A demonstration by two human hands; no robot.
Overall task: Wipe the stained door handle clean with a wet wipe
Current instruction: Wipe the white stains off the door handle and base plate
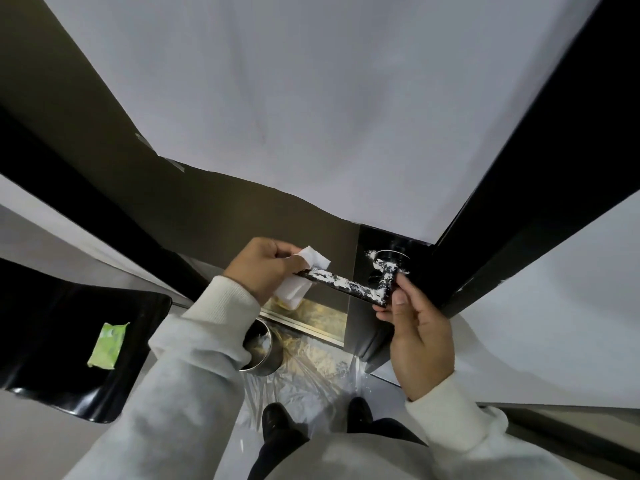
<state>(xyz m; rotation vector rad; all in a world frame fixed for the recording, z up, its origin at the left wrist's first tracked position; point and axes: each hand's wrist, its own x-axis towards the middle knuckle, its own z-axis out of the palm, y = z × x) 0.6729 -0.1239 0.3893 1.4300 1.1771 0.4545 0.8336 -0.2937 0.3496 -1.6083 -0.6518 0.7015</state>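
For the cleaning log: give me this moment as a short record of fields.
handle: black door handle, white stain along the lever and at its base
left hand: left hand holds the wet wipe at the lever's free end
right hand: right hand pinches the lever near its pivot
wipe pack: green pack on the black surface, left
floor: metal bin on plastic sheet
progress: stain mostly uncleaned

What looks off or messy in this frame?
The black door handle is crusted with white residue along the lever, and the residue also smears the plate around its base. The left hand holds a wet wipe at the lever's free end; the right hand steadies it near the pivot.
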